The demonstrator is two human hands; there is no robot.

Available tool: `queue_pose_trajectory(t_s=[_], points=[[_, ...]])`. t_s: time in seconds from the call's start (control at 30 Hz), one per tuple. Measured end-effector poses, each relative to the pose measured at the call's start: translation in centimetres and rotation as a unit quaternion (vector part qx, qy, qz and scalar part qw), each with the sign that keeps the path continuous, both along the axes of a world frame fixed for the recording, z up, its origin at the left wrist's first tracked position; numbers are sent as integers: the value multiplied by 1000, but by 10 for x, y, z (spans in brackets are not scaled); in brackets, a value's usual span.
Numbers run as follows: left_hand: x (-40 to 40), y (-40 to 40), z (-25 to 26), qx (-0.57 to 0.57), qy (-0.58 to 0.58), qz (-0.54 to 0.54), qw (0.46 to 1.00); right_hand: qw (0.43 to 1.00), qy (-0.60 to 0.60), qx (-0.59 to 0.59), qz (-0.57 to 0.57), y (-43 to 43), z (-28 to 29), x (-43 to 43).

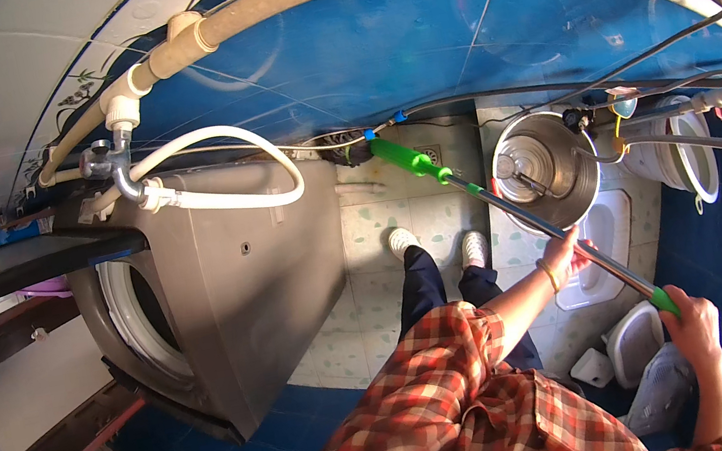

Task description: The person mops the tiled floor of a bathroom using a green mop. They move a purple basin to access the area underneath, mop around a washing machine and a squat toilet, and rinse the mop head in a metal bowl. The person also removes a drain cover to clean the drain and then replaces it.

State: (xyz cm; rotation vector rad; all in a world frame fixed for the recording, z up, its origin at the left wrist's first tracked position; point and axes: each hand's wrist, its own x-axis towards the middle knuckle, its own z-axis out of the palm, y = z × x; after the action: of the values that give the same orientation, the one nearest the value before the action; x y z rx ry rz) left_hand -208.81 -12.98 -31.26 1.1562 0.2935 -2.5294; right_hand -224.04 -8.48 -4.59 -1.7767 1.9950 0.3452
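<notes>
My left hand [564,258], with a bangle at the wrist, holds the middle of the steel pole of a mop [524,215]. The right hand [694,324] is closed round the upper end of the pole, by its green grip. From there the mop slants up and left past a large steel bucket [565,189] to a green plastic sleeve [403,156]. Its dark mop head [348,149] lies on the tiled floor near the wall, partly hidden by the sleeve and a hose. Beyond my left hand is a white squat toilet [600,248].
A grey washing machine [269,278] stands at left, a white hose [229,133] looping above it. A floor drain [430,155] is beside the sleeve. White buckets [697,159] stand at right; a white bin [635,344] and plastic bag [659,390] are near my right forearm.
</notes>
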Motion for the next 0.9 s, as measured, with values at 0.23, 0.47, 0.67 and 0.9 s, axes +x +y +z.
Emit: queue_pose_trajectory(t_s=[0.23,0.47,0.67,0.9], points=[[64,-29,-52,41,-51,168,984,994,-68,-23,86,-28,-79,19],[80,-60,-75,-34,-67,43,996,994,-56,6,90,-31,-91,19],[69,-16,-57,-92,-179,-141,969,995,-32,34,89,26,-32,13],[-5,46,1,-36,-42,-193,980,997,11,62,45,62,79,-2]])
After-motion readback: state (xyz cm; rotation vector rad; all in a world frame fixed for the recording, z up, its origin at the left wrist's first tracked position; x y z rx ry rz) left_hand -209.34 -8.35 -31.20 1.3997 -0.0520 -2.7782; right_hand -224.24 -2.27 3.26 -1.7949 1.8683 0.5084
